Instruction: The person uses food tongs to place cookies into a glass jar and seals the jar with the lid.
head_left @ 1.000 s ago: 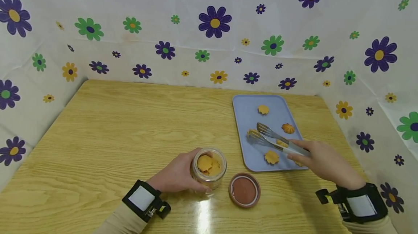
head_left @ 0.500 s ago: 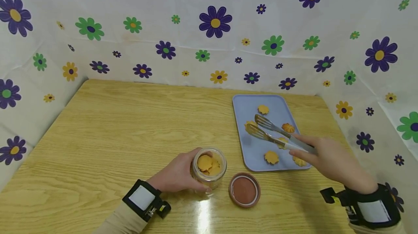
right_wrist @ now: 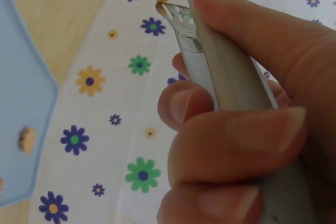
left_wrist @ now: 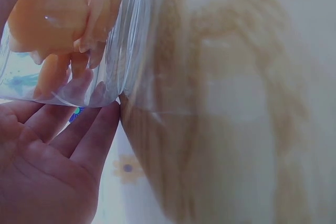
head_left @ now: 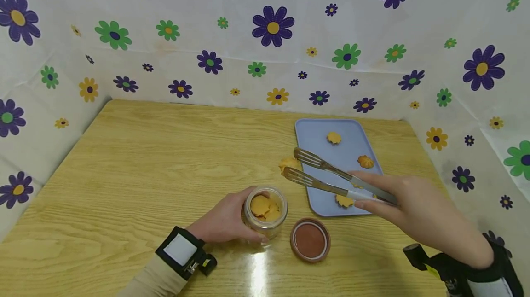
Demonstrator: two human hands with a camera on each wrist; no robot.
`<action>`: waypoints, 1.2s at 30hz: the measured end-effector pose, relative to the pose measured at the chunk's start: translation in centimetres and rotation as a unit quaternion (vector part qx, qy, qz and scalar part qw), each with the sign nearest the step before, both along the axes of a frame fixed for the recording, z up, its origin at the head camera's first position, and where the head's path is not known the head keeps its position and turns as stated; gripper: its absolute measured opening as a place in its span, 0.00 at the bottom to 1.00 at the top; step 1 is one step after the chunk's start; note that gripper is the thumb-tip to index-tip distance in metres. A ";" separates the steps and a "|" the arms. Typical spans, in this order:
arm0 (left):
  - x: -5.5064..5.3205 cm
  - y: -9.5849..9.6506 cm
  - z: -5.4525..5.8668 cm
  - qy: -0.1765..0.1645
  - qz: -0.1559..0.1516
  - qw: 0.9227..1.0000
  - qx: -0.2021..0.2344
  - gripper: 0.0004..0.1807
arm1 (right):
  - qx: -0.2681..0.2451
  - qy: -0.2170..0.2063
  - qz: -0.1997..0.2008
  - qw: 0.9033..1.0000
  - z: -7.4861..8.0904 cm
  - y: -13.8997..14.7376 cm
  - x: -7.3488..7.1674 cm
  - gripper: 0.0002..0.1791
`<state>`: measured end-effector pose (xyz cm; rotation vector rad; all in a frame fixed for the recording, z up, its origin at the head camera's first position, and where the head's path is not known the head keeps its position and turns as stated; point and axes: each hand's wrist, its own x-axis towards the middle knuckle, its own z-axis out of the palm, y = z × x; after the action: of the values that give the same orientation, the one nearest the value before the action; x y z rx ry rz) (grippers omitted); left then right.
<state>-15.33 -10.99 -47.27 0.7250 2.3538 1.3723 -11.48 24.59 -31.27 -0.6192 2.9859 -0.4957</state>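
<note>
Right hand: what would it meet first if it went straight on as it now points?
Past its tongs and cookie, probably the flowered cloth; the jar stands off that line. Slope is unclear: if downward, the table comes first.

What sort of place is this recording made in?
Probably a staged recording corner: flowered cloth encloses a wooden table on three sides, and the person wears wrist cameras.
</note>
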 end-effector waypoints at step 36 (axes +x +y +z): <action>0.0 -0.1 -0.3 0.006 -0.003 1.000 0.003 0.51 | -0.006 -0.089 0.073 0.993 -1.2 -2.4 0.9 0.31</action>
<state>-15.34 -11.06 -47.57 0.7426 2.3561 1.3768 -10.58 22.19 -32.48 -0.7461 2.7472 -0.5289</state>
